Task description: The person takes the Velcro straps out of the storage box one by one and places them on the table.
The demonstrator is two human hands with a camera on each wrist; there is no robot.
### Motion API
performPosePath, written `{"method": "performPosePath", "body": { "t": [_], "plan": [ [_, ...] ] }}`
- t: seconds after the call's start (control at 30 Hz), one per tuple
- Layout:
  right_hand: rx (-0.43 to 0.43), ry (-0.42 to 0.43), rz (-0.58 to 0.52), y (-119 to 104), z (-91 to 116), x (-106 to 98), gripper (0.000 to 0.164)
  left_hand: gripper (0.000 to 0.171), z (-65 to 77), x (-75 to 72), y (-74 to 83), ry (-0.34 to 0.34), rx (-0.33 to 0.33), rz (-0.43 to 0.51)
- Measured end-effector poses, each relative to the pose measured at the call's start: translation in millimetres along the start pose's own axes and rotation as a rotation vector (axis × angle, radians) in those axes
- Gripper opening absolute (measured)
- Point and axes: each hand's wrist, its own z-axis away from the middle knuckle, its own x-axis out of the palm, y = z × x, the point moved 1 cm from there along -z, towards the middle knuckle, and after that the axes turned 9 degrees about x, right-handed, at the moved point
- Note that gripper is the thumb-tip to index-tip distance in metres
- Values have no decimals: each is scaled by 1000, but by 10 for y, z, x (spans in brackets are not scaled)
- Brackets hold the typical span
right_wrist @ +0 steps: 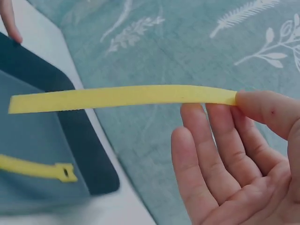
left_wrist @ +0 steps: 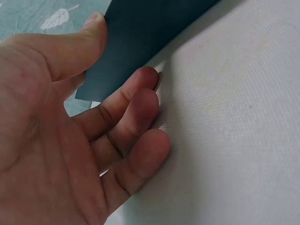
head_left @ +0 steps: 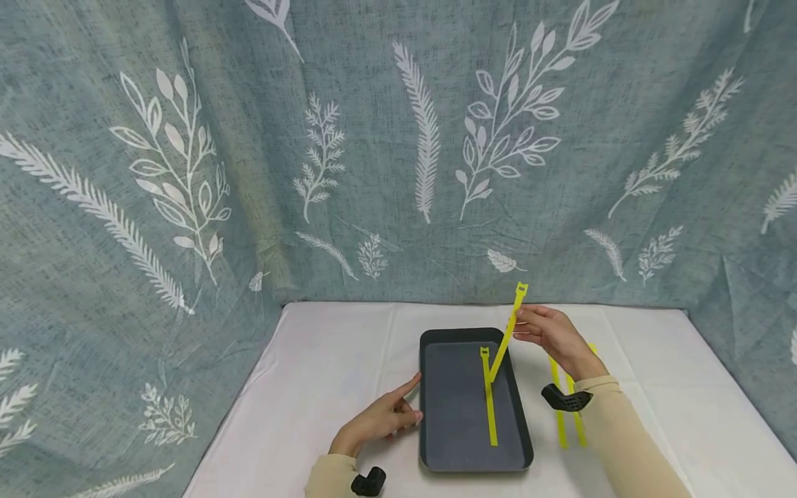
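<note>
Between thumb and fingertips my right hand (head_left: 551, 332) pinches a yellow hook-and-loop cable tie (head_left: 508, 328) near its slotted head. Its tail slants down over the dark grey tray (head_left: 451, 401). Another yellow cable tie (head_left: 490, 408) lies lengthwise inside the tray, slotted head toward the back. In the right wrist view the held tie (right_wrist: 126, 97) stretches out flat from the fingertips. My left hand (head_left: 380, 418) touches the tray's left edge with a straight index finger and the thumb, spread apart. The left wrist view shows the thumb at the tray wall (left_wrist: 140, 37), other fingers loosely bent.
Two more yellow cable ties, a left one (head_left: 562, 422) and a right one (head_left: 580, 429), lie on the white tablecloth (head_left: 336, 360), partly hidden by the right wrist. A green-blue curtain (head_left: 361, 152) with white leaf prints hangs behind the table.
</note>
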Motion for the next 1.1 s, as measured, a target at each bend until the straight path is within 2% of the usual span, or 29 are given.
{"method": "performPosePath", "body": {
  "t": [0.13, 0.3, 0.4, 0.6, 0.7, 0.8, 1.0, 1.1],
  "plan": [
    [-3, 12, 1, -79, 86, -139, 25, 76, 15, -1, -24, 7, -12, 5],
    [3, 47, 9, -182, 190, -338, 18, 77, 13, -11, -30, 0, -10, -3],
    [7, 78, 38, -223, 245, -451, 28, 77, 9, -13, -32, -4, -6, -4],
    [25, 137, 149, -262, 324, -628, 68, 77, 1, -4, -40, -17, 8, -6],
    [31, 149, 168, -279, 361, -712, 75, 76, -6, -2, -39, -24, 17, -15],
    [26, 161, 170, -298, 408, -811, 67, 76, -12, 1, -39, -29, 20, -12],
    [23, 196, 164, -363, 520, -1045, 28, 76, -17, 6, -48, -31, 29, -28],
    [27, 205, 193, -392, 583, -1168, 25, 76, -17, 2, -51, -33, 30, -34]
  ]
}}
